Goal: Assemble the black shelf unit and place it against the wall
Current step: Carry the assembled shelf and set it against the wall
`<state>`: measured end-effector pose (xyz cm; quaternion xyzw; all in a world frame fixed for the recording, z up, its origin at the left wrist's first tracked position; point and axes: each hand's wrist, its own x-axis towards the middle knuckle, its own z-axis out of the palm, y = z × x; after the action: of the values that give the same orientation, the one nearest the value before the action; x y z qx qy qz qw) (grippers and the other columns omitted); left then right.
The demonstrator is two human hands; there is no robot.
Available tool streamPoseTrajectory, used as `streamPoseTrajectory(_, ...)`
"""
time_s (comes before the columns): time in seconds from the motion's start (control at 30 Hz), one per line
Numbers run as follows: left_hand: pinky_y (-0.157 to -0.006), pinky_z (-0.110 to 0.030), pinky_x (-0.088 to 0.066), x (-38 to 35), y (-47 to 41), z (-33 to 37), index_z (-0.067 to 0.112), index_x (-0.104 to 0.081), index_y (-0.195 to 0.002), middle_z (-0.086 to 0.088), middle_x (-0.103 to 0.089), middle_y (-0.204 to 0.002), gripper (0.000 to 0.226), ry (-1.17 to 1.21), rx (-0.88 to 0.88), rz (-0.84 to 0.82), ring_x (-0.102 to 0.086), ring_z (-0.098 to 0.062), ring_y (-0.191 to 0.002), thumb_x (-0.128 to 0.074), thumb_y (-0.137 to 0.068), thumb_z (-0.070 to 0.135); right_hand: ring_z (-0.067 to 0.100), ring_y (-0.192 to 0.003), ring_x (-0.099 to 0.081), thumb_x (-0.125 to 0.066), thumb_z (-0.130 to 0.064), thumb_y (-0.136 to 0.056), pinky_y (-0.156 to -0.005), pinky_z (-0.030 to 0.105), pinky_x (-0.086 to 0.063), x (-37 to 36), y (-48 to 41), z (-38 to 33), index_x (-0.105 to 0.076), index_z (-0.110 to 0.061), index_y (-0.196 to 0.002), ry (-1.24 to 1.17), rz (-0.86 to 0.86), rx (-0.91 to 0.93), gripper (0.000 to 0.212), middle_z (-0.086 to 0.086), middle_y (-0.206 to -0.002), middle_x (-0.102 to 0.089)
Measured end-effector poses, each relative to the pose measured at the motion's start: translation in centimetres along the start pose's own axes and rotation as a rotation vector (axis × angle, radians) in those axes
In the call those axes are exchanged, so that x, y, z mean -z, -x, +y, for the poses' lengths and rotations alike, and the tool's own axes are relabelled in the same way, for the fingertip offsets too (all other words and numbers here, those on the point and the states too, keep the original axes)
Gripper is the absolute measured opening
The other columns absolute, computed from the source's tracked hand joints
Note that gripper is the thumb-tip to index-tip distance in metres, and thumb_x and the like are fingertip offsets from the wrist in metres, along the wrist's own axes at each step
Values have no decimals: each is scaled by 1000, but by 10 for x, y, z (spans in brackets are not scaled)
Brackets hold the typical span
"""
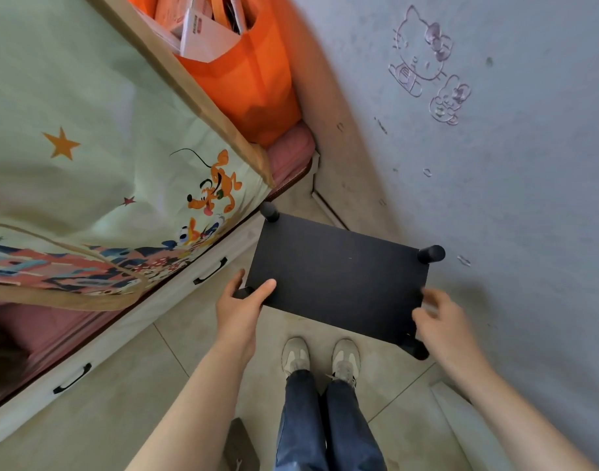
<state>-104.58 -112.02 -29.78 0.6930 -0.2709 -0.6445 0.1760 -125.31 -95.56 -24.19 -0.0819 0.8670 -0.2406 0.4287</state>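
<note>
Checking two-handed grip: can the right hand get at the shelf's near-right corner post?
Probably yes. The right hand is at the right edge of the black shelf panel, close to the near-right corner post, and nothing lies between them. The hand is blurred, so contact with the panel cannot be told.

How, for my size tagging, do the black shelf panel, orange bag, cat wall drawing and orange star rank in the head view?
1-2. black shelf panel, orange bag: look alike; bag cropped.
3. cat wall drawing
4. orange star

The shelf unit (338,280) is between the bed (87,164) at left and the wall (495,164) at right, ahead of 2 shoes (295,355).
</note>
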Motion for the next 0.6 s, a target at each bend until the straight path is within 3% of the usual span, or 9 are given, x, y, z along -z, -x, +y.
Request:
streamPoseTrajectory(0.07, -98, -34, -50, -4, 3, -7, 26, -36, -154, 3, -50, -139, 90, 22, -21, 47, -57, -21, -121, -81, -80, 0, 23, -125, -53, -49, -5, -95, -99, 31, -39, 6, 1, -14, -55, -12, -136, 178, 91, 217, 41, 4, -132, -58)
streamPoseTrajectory(0.13, -110, -43, -44, -5, 4, -14, 32, -26, -157, 4, -44, -140, 100, 11, -35, 75, -46, -26, -136, -78, -81, -6, 20, -128, -50, -50, -10, -96, -103, 28, -36, 5, -9, -28, -55, -14, -136, 280, 89, 397, 40, 2, -137, -56)
streamPoseTrajectory(0.2, -111, -52, -44, -7, 7, -16, 41, -17, -158, 1, -30, -159, 109, 31, -30, 72, -38, -31, -144, -76, -81, -9, 17, -133, -44, -50, -18, -99, -110, 30, -34, -6, -26, -38, -49, -16, -141, 391, -5, 527, 42, 0, -142, -51)
streamPoseTrajectory(0.27, -110, -53, -44, -12, 14, -17, 44, -11, -158, -1, -21, -165, 110, 127, -19, 80, -37, -31, -145, -71, -84, -12, 16, -141, -33, -48, -28, -102, -118, 36, -29, -17, -45, -44, -40, -18, -148, 544, -94, 636, 48, -1, -149, -42)
streamPoseTrajectory(0.37, -103, -45, -49, -31, 29, -23, 34, -15, -159, -2, -33, -160, 97, 337, 24, 120, -53, -25, -127, -65, -89, -12, 20, -146, -25, -45, -40, -102, -122, 44, -22, -29, -67, -52, -26, -23, -154, 697, -159, 691, 58, 0, -157, -31)
streamPoseTrajectory(0.47, -90, -51, -55, -54, 41, -40, 21, -36, -147, -7, -58, -138, 68, 411, 165, 31, -62, -25, -115, -64, -92, -7, 25, -139, -36, -42, -50, -101, -119, 51, -23, -34, -81, -55, -18, -29, -155, 792, -166, 686, 63, 1, -153, -36)
streamPoseTrajectory(0.53, -78, -50, -60, -67, 47, -50, 18, -42, -136, -7, -61, -130, 55, 374, 218, -36, -63, -26, -113, -66, -92, -4, 26, -134, -41, -43, -54, -98, -117, 55, -25, -35, -87, -58, -19, -32, -153, 809, -164, 653, 64, 2, -148, -40)
streamPoseTrajectory(0.6, -67, -44, -63, -75, 49, -52, 21, -39, -136, -5, -59, -128, 59, 382, 207, -29, -62, -24, -111, -67, -91, -6, 26, -131, -42, -47, -55, -96, -115, 54, -28, -35, -89, -60, -21, -31, -152, 811, -180, 631, 66, 3, -143, -41)
